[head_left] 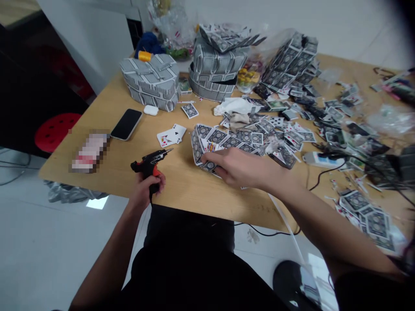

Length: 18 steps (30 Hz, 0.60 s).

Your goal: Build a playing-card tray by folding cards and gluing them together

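Observation:
My left hand (147, 185) is wrapped round the grip of a black and orange hot glue gun (149, 165), its metal nozzle pointing right. Near the table's front edge, my right hand (229, 164) is closed on a long piece built of playing cards (222, 134), with patterned backs outward and some faces showing inside. The fingers press at its near left part; their tips are partly hidden. Two loose face-up playing cards (171, 135) lie between the glue gun and that piece.
Behind stand a grey heart-shaped box (151, 84), a stacked card-covered basket (214, 71) and a card structure (293, 60). A phone (126, 124) and a small white case (151, 110) lie at left. Scattered cards (293, 131) and a power strip (324, 160) with cables occupy the right.

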Tool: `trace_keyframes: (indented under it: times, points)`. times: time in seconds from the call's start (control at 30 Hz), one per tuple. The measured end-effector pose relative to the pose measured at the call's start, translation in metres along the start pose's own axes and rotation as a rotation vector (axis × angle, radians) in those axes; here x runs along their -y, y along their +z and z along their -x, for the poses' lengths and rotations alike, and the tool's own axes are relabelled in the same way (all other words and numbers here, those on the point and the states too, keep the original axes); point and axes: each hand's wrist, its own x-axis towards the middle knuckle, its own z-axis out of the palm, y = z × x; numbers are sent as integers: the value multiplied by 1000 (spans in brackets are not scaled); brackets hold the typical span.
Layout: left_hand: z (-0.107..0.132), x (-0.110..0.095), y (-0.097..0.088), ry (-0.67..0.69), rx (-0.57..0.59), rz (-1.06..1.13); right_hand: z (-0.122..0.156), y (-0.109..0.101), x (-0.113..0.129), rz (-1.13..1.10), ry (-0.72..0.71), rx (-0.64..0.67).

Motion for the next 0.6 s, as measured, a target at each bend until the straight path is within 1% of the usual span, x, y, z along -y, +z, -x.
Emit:
trace_keyframes:
  times: [0.1, 0.2, 0.33, 0.53, 0.6]
  points:
    - [3, 3, 2, 1, 33, -38, -1, 0, -2, 0, 11, 13]
    - [5, 7, 8, 12, 49, -44, -2, -1, -4, -10, 9, 6]
    - [6, 13, 16, -29, 142, -56, -4, -2, -6, -14, 4, 4]
    - [7, 17, 15, -51, 235, -124, -9, -4, -7, -27, 8, 11]
    - [8, 16, 17, -38, 250, -161, -11, -3, -7, -31, -3, 16]
